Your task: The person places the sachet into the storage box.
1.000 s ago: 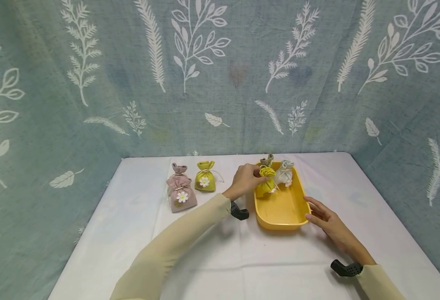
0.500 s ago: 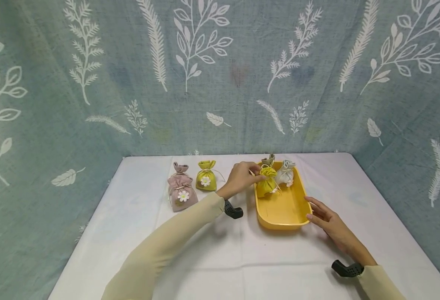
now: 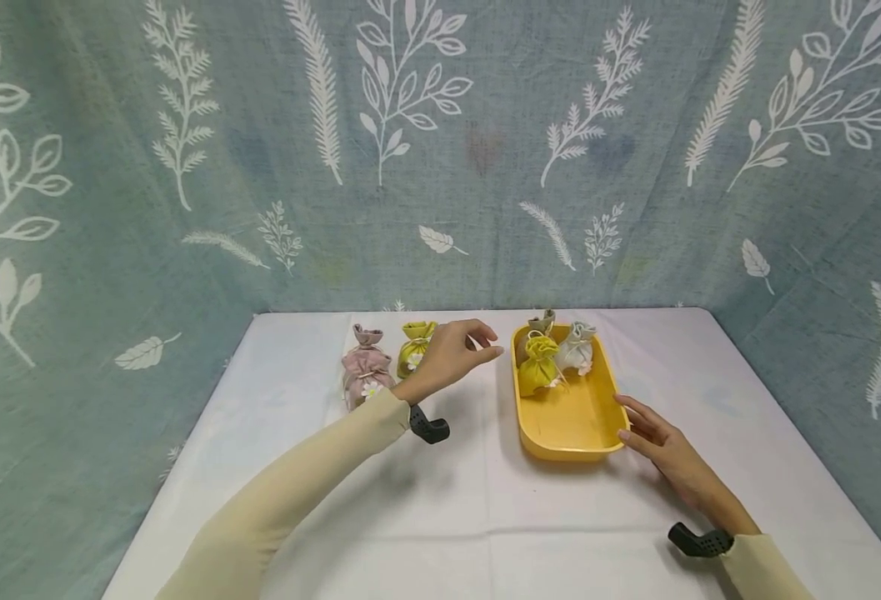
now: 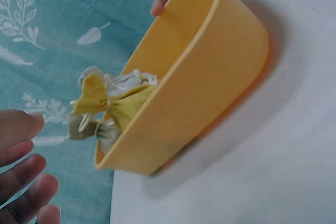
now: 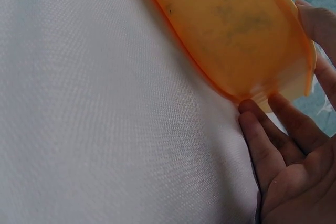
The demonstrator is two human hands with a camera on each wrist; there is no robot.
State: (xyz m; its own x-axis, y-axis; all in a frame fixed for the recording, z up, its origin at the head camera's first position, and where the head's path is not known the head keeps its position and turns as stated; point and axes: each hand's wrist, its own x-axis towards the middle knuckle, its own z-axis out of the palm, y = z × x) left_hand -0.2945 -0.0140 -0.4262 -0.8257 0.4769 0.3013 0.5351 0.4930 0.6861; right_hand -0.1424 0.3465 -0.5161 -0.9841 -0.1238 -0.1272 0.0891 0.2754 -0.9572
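Note:
My left hand (image 3: 451,354) is raised between the standing pouches and the yellow tub (image 3: 571,454), holding nothing, its fingers loosely bent. In the left wrist view its fingers (image 4: 31,182) are apart from the tub. In the tub's far end sit a yellow-green drawstring pouch (image 3: 538,367), a white one (image 3: 577,350) and, behind them, an olive one (image 3: 541,323). With relaxed fingers, my right hand (image 3: 668,454) touches the tub's right side. In the right wrist view, several fingertips (image 5: 252,109) rest at its outer wall, with another digit at the rim.
Left of the tub, pink drawstring pouches (image 3: 367,367) with a white flower stand near a yellow-green pouch (image 3: 412,354), partly hidden by my left hand. A white cloth (image 3: 530,533) covers the table. Behind it hangs a green leaf-patterned curtain (image 3: 485,242).
My left hand has let go of the yellow-green pouch, leaving it in the tub, and has moved left toward the standing pouches. My right hand stays at the tub's side.

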